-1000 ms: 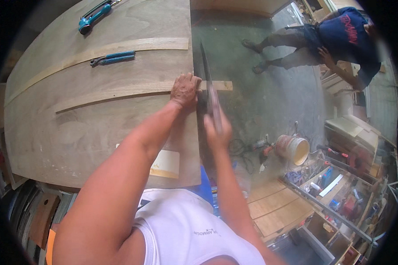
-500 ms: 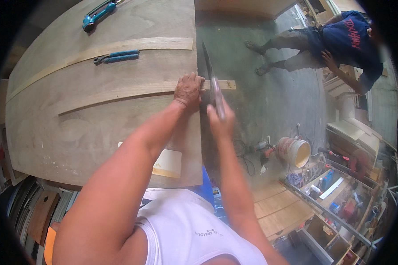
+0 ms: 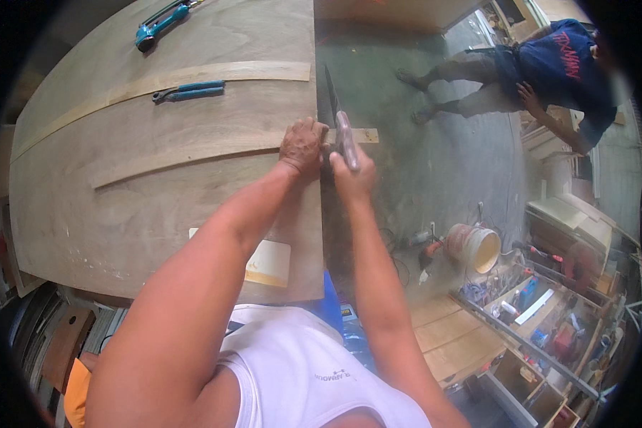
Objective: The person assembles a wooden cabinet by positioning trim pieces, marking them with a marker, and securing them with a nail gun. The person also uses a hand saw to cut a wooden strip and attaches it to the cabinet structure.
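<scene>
A handsaw is gripped by its handle in my right hand, just beyond the workbench's right edge. Its dark, narrow blade points away from me and crosses the thin wooden strip. That strip lies across the bench, and its short end sticks out past the edge, to the right of the saw. Right at the edge, my left hand is closed over the strip and bears down on it; the fingertips are partly hidden. The exact spot where blade and wood meet is covered by the hands and handle.
Blue-handled pincers and a second strip lie farther back on the plywood bench top, near a teal tool. A person stands at right. A bucket and tool boxes sit on the floor.
My right hand has pushed the handsaw a little away from me, its handle now nearer the strip. The left hand and the strip have stayed nearly in place.
</scene>
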Action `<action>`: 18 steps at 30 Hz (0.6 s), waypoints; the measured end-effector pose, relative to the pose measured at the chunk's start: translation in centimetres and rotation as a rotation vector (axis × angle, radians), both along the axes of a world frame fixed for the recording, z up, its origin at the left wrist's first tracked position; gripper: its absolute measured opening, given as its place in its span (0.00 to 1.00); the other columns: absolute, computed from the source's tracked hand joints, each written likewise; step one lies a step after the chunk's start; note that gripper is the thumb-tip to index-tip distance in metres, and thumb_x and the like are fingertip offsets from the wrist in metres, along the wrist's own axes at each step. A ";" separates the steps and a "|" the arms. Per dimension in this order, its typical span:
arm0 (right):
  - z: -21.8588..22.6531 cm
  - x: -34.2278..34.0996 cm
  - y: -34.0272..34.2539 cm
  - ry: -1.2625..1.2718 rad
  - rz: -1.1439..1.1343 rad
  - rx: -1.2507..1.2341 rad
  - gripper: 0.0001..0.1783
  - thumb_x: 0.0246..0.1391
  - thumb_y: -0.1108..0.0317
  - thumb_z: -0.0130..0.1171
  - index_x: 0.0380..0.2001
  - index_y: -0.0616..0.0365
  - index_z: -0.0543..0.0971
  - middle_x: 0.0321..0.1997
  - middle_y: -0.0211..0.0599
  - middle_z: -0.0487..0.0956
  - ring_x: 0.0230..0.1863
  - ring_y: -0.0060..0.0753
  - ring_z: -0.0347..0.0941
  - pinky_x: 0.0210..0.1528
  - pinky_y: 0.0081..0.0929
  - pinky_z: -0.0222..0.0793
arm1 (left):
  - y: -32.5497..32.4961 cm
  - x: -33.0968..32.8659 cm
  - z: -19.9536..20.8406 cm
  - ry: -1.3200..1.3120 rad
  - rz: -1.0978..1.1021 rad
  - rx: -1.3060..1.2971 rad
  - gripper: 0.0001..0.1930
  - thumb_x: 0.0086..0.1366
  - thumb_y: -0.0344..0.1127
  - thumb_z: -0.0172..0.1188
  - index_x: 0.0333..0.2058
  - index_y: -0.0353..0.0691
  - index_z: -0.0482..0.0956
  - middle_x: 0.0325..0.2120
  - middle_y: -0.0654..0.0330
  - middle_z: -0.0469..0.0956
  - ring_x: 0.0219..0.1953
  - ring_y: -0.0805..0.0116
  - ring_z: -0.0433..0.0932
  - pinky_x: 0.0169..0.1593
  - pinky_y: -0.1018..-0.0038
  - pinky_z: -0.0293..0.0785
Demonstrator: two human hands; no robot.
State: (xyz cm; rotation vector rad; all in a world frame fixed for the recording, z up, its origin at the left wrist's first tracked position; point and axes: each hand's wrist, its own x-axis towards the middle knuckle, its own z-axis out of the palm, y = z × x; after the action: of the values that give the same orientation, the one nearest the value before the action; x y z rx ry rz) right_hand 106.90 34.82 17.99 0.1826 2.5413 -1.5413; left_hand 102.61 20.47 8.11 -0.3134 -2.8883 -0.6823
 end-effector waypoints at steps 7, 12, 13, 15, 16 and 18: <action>6.6 21.0 3.3 0.122 -0.049 -0.076 0.31 0.55 0.73 0.58 0.64 0.64 0.71 0.61 0.51 0.77 0.58 0.38 0.78 0.57 0.31 0.72 | -0.8 0.1 0.5 0.009 0.016 0.017 0.21 0.53 0.39 0.68 0.46 0.48 0.75 0.39 0.57 0.70 0.45 0.55 0.71 0.50 0.61 0.66; -1.2 6.8 1.2 0.209 -0.046 0.037 0.26 0.53 0.71 0.61 0.57 0.64 0.77 0.40 0.49 0.84 0.37 0.38 0.81 0.42 0.34 0.75 | -0.6 0.4 1.3 0.028 -0.002 0.092 0.18 0.55 0.37 0.66 0.45 0.48 0.75 0.38 0.57 0.71 0.45 0.55 0.71 0.49 0.60 0.66; -3.4 2.4 1.0 0.277 -0.068 0.002 0.25 0.52 0.70 0.61 0.56 0.64 0.77 0.32 0.47 0.81 0.30 0.37 0.76 0.36 0.35 0.73 | 0.1 0.3 1.5 0.038 -0.014 0.092 0.18 0.55 0.37 0.66 0.45 0.48 0.75 0.38 0.57 0.71 0.45 0.55 0.71 0.49 0.61 0.66; -0.9 -2.4 -0.1 0.061 -0.054 -0.009 0.26 0.52 0.70 0.62 0.56 0.64 0.77 0.31 0.47 0.80 0.29 0.38 0.75 0.37 0.35 0.73 | 0.2 0.0 1.1 0.042 -0.006 0.077 0.18 0.55 0.38 0.66 0.45 0.48 0.75 0.38 0.57 0.71 0.45 0.55 0.71 0.49 0.61 0.67; -0.8 -1.3 -0.1 0.092 -0.051 -0.027 0.26 0.52 0.69 0.62 0.56 0.64 0.77 0.33 0.48 0.81 0.30 0.38 0.76 0.38 0.35 0.73 | -0.1 0.3 1.3 0.006 0.001 0.071 0.18 0.56 0.38 0.66 0.45 0.47 0.74 0.39 0.56 0.70 0.47 0.55 0.70 0.50 0.61 0.66; 0.4 4.0 0.7 0.158 -0.032 -0.046 0.27 0.52 0.69 0.62 0.57 0.63 0.77 0.36 0.49 0.82 0.33 0.40 0.78 0.41 0.35 0.74 | -0.4 0.5 2.2 -0.063 0.028 0.075 0.18 0.56 0.37 0.66 0.45 0.45 0.73 0.41 0.55 0.70 0.49 0.54 0.69 0.53 0.60 0.65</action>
State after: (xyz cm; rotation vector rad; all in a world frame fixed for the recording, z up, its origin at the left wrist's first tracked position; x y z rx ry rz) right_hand 110.92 35.52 18.43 0.0993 2.6306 -1.6873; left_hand 103.14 20.06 10.33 -0.2463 -2.9108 -0.8076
